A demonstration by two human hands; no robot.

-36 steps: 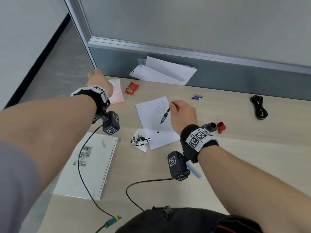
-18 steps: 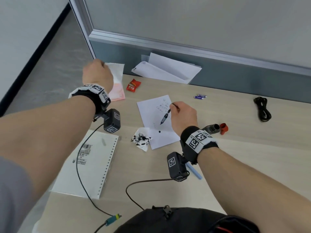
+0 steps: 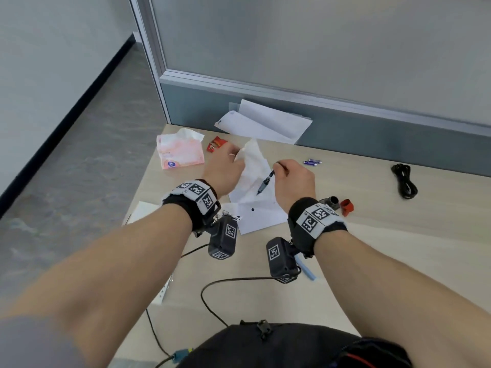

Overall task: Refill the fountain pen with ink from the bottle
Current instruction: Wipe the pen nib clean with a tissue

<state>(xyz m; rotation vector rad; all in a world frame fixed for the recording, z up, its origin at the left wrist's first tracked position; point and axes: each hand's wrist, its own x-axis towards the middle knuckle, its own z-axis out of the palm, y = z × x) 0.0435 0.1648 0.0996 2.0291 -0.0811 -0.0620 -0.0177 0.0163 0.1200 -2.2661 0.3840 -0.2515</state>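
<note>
Desk (image 3: 372, 235): right hand (image 3: 293, 181) holds pen (image 3: 265, 182).

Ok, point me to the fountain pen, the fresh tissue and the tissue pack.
fountain pen (image 3: 265, 182), head view, on its dark barrel, held in the right hand.
fresh tissue (image 3: 252, 158), head view, on the white sheet held in the left hand.
tissue pack (image 3: 179, 152), head view, on its pink wrapper.

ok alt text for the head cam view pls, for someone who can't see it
Over a desk, the right hand holds a fountain pen nib-down above a sheet of paper, while the left hand brings a white tissue beside it. A pink tissue pack lies further left.
</note>
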